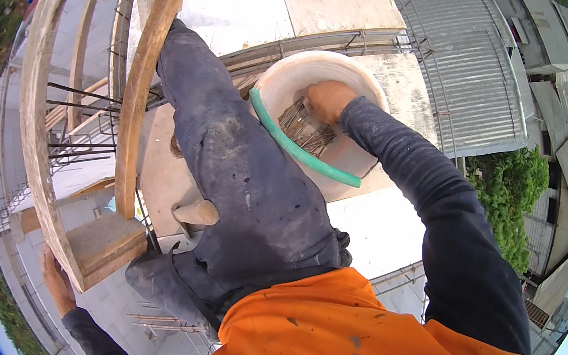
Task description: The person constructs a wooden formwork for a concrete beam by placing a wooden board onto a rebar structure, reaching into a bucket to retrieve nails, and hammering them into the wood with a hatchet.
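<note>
My right hand point(329, 102) reaches into a pale, worn bucket point(280, 79), its fingers curled at a heap of thin, rusty nails point(301, 133). What the fingertips hold is hidden. A green hose point(302, 152) arches across the bucket's near side. At the lower left, my left hand point(59, 282) grips the edge of a long timber plank point(36, 106), next to a wooden block point(104, 243); part of its fingers is hidden behind the wood. By my leg, a rounded wooden handle point(197, 213) sticks out.
Timber uprights point(139, 99) and dark rebar rods point(87, 106) stand to my left. Plywood sheets point(341, 0) and a rebar cage point(425, 52) lie ahead. Corrugated roofing point(466, 72) and a green tree point(506, 201) are at the right. A block wall point(75, 213) lies below.
</note>
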Motion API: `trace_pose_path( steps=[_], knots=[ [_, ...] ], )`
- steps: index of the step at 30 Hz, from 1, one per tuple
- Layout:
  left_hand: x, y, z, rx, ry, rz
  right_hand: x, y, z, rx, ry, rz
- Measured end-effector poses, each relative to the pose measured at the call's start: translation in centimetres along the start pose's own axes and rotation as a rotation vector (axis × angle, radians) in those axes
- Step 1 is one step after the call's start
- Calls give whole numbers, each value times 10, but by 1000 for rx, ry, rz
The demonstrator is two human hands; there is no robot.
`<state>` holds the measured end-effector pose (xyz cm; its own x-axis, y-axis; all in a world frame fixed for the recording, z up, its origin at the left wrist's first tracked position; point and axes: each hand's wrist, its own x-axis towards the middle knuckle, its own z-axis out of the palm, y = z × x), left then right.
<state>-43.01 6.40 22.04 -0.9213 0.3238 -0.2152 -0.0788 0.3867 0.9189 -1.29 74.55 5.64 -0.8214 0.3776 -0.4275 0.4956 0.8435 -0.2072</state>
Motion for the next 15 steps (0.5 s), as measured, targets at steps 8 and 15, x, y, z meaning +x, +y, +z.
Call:
trace_pose_path(
  steps=[8,15],
  knots=[
    [-22,-2,9,-103,64,-32,-6,-1,20,-271,-12,-52],
    [-34,4,22,-64,83,-36,-4,-14,17,-269,-60,-100]
  ],
)
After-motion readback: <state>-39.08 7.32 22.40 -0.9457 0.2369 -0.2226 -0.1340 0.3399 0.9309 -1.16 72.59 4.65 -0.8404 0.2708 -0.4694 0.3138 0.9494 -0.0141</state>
